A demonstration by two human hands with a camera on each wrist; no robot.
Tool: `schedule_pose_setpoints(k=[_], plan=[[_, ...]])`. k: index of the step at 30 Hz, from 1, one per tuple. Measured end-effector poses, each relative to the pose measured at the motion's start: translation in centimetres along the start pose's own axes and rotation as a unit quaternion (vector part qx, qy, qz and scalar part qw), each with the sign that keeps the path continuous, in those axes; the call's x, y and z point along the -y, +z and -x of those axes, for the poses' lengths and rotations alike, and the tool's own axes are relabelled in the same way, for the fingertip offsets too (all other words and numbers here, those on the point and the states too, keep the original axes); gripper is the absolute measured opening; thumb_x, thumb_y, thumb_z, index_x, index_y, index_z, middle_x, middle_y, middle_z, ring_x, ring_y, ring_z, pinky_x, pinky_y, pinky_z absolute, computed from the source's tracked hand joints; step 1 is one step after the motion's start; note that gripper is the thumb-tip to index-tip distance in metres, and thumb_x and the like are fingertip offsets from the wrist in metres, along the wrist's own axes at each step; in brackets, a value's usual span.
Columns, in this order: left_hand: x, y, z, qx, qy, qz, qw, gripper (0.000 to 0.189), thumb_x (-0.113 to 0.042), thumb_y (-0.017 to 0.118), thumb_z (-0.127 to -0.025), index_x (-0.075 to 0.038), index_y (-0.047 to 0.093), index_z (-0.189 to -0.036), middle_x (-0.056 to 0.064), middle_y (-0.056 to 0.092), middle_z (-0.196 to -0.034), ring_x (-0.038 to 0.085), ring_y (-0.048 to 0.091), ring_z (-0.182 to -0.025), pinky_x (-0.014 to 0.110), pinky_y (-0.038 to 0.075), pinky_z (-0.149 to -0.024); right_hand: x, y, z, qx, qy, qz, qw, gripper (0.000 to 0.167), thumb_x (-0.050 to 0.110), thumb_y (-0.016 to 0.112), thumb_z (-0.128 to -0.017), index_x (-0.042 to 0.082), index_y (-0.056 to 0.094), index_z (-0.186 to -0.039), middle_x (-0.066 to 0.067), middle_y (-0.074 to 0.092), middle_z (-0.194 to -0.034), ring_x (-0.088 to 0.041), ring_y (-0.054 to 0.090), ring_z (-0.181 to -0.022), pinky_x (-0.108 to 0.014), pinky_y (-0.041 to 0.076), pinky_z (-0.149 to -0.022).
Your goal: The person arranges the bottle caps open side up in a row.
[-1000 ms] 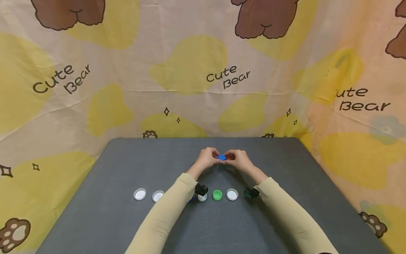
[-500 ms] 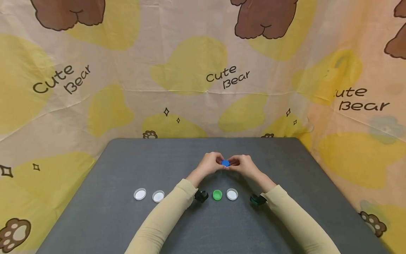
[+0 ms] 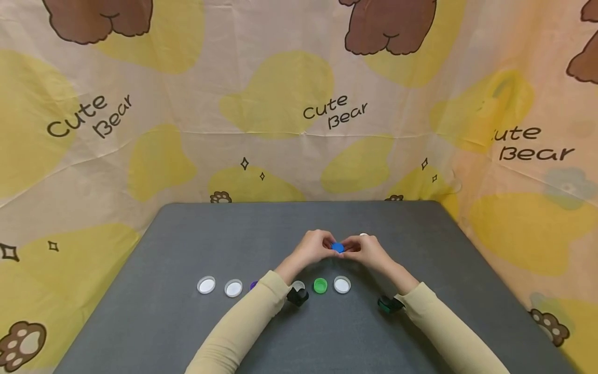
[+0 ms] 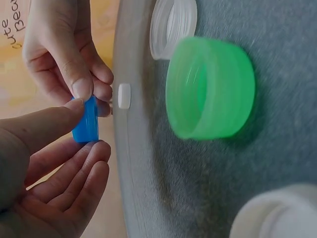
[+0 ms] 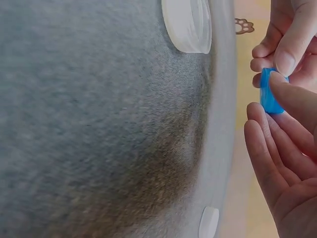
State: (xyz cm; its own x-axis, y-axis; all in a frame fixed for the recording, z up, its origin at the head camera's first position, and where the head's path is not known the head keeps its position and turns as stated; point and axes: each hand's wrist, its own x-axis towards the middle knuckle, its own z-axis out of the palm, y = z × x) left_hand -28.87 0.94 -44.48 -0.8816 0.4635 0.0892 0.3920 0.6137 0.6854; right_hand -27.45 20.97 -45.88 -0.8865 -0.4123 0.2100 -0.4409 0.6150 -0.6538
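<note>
Over the grey table, both hands meet at a small blue bottle cap (image 3: 338, 248). My left hand (image 3: 314, 247) pinches it between thumb and fingers from the left. From the right, the thumb and fingers of my right hand (image 3: 370, 253) pinch the same cap. In the left wrist view the blue cap (image 4: 86, 121) stands on edge between the fingertips of both hands. The right wrist view shows both thumbs on one side of the blue cap (image 5: 271, 91), with fingers behind and under it. Parts of its rim are hidden by the fingertips.
A row of caps lies nearer me: white caps (image 3: 206, 285) at the left, a purple one (image 3: 254, 284) partly behind my left sleeve, a white one (image 3: 298, 285), a green one (image 3: 320, 285) and another white one (image 3: 342, 284). A small white piece (image 3: 364, 235) shows behind my right hand.
Both hands have moved toward me and slightly right, with the blue cap still between them. The white piece behind my right hand and the purple cap have come into sight.
</note>
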Motion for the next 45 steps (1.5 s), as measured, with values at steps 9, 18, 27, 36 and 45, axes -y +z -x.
schedule_pose_setpoints(k=[9, 18, 27, 36, 45], plan=[[-0.5, 0.9, 0.5, 0.011, 0.024, 0.013, 0.9996, 0.024, -0.026, 0.079, -0.078, -0.01, 0.071, -0.094, -0.002, 0.069, -0.081, 0.005, 0.06, -0.069, 0.019, 0.049, -0.062, 0.1, -0.5, 1.7, -0.001, -0.023, -0.004, 0.9997, 0.032, 0.029, 0.076, -0.08, 0.007, 0.072, -0.103, -0.002, 0.072, -0.088, -0.008, 0.068, -0.076, -0.021, 0.054, -0.07], [-1.1, 1.5, 1.2, 0.017, 0.026, 0.032, 0.999, 0.024, -0.025, 0.078, -0.078, -0.01, 0.072, -0.096, -0.002, 0.07, -0.081, 0.003, 0.062, -0.069, 0.018, 0.049, -0.062, 0.0, -0.7, 3.0, -0.008, -0.019, -0.013, 0.9997, 0.033, 0.031, 0.075, -0.081, 0.007, 0.072, -0.104, -0.003, 0.073, -0.089, -0.008, 0.069, -0.077, -0.021, 0.054, -0.07], [-1.6, 2.2, 1.6, 0.025, 0.027, 0.04, 0.9985, 0.023, -0.025, 0.077, -0.08, -0.011, 0.072, -0.098, -0.003, 0.07, -0.082, 0.003, 0.061, -0.07, 0.018, 0.049, -0.062, 0.0, -1.3, 4.0, 0.005, 0.003, -0.018, 0.9998, 0.035, 0.032, 0.073, -0.083, 0.008, 0.071, -0.107, 0.0, 0.072, -0.087, -0.004, 0.065, -0.071, -0.02, 0.053, -0.066], [-1.8, 2.7, 1.9, 0.02, 0.035, 0.037, 0.9985, 0.023, -0.027, 0.075, -0.082, -0.013, 0.073, -0.099, -0.007, 0.068, -0.08, -0.001, 0.059, -0.068, 0.016, 0.048, -0.062, -0.3, -1.6, 4.7, 0.022, -0.001, -0.054, 0.9983, 0.033, 0.027, 0.069, -0.086, 0.006, 0.068, -0.112, -0.003, 0.073, -0.088, -0.012, 0.068, -0.072, -0.02, 0.054, -0.065], [-1.8, 3.5, 2.2, -0.007, 0.052, 0.039, 0.9978, 0.024, -0.033, 0.074, -0.082, -0.013, 0.075, -0.096, -0.009, 0.069, -0.076, -0.004, 0.057, -0.064, 0.015, 0.046, -0.058, -0.6, -1.8, 5.5, 0.028, 0.0, -0.095, 0.9951, 0.03, 0.017, 0.066, -0.089, 0.002, 0.066, -0.115, -0.011, 0.073, -0.088, -0.026, 0.07, -0.074, -0.021, 0.054, -0.066]])
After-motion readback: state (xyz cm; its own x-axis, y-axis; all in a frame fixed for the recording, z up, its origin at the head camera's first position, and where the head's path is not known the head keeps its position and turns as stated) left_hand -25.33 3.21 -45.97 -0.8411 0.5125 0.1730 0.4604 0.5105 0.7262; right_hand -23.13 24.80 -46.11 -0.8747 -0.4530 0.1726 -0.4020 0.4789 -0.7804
